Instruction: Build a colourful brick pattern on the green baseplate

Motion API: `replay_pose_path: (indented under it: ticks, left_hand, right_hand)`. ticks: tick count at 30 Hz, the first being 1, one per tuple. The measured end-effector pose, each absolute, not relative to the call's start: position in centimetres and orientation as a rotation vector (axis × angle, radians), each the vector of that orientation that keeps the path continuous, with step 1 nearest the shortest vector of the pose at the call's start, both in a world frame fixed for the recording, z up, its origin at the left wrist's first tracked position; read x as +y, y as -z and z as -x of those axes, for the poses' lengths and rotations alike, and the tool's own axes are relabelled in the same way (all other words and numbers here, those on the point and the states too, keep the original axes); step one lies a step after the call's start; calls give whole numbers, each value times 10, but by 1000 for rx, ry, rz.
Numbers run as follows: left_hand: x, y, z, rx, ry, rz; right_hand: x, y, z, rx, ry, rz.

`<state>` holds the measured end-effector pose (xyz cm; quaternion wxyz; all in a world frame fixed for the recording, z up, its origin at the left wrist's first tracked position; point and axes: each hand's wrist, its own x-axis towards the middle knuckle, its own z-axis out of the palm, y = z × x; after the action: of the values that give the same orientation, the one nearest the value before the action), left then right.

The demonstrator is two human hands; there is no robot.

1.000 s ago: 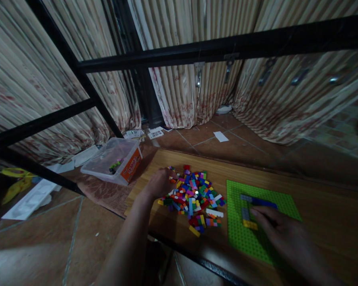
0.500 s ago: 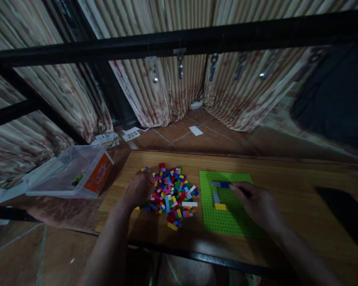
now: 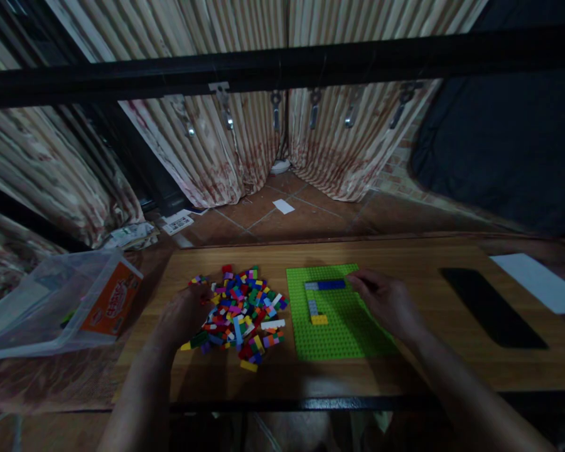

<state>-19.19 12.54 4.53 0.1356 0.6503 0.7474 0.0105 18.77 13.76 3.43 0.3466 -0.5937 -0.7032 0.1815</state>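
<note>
A loose heap of small coloured toy building bricks point(image 3: 245, 301) lies on the wooden table. My left hand point(image 3: 183, 314) is over the heap's left edge, its fingers bent down among the bricks and mostly hidden. To the right lies a green studded baseplate point(image 3: 343, 342). Fixed on it are a dark blue brick row point(image 3: 331, 285), a grey brick point(image 3: 311, 286) at that row's left end, another grey piece point(image 3: 313, 307) below and a yellow brick point(image 3: 319, 320). My right hand point(image 3: 383, 304) is closed, fingertips together beside the blue row's right end; anything between them is hidden.
A clear plastic box point(image 3: 42, 301) with an orange label stands left of the table point(image 3: 405, 257). A black flat object point(image 3: 492, 307) lies at the right, near a white sheet point(image 3: 541, 282). A dark bar point(image 3: 263, 69) with hanging metal hooks crosses beyond the table.
The view has swung right. My right hand has shifted slightly off the dark blue brick row, so more of it shows. My left hand remains at the heap's left side.
</note>
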Motion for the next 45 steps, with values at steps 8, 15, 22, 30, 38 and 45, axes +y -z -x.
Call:
replay_pose_path:
  ticks: [8, 15, 22, 30, 38, 45]
  left_hand:
    - [126, -45, 195, 2139, -29, -1987]
    - [121, -58, 192, 2139, -15, -1879]
    - [118, -51, 194, 2148, -57, -1889]
    - [116, -54, 188, 2069, -53, -1985]
    - [117, -47, 185, 2138, -54, -1948]
    - [118, -44, 186, 2227, -21, -1899]
  right_hand:
    - [144, -38, -202, -1733, -449, 1568]
    - [141, -37, -202, -1739, -491, 1575]
    - [141, -32, -204, -1754, -444, 1703]
    - [141, -28, -202, -1805, -434, 1726]
    - [140, -27, -199, -1830, -417, 1674]
    - [141, -26, -200, -1802, -438, 1644]
